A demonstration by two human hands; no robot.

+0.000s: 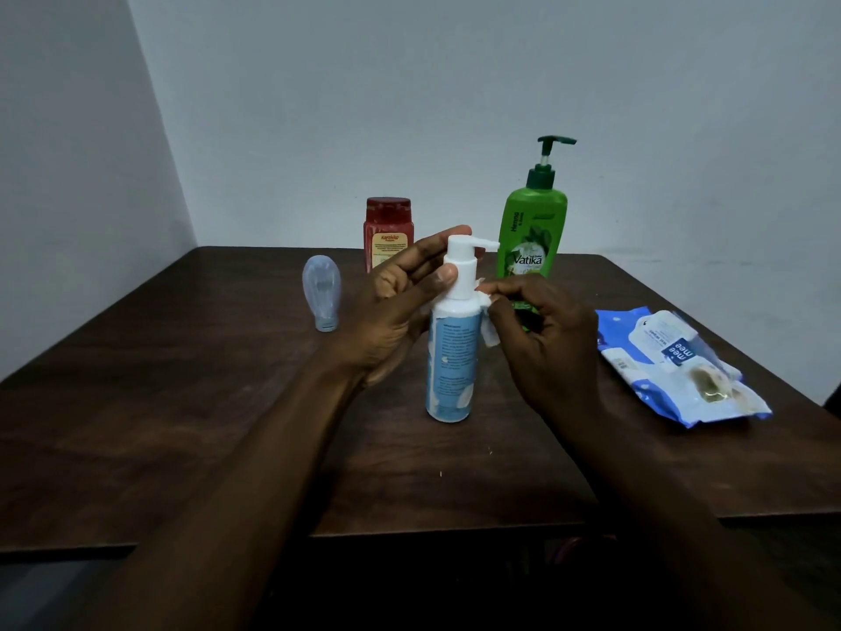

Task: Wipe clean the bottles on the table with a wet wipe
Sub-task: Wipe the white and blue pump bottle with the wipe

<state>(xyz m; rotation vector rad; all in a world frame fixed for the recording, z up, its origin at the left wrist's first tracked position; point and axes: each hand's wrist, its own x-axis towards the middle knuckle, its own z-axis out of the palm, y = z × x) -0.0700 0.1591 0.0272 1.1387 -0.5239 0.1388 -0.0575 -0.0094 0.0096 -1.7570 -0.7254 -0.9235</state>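
Right hand [544, 341] pinches wipe [489, 332] against white bottle [455, 357], Vatika bottle [533, 230] behind.

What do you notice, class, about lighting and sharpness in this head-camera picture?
Head view: dim and flat, no hard shadows on the dark wooden table; fine print on the white-and-blue pump bottle is blurred; "Vatika" on the green pump bottle reads clearly.

Dark wood table [182, 425], white pump bottle [453, 357] dead centre, clear bottle [322, 291] at 10 o'clock, red bottle [387, 230] at 12, green pump bottle [530, 234] at 1, wipes pack [673, 371] over at 3.
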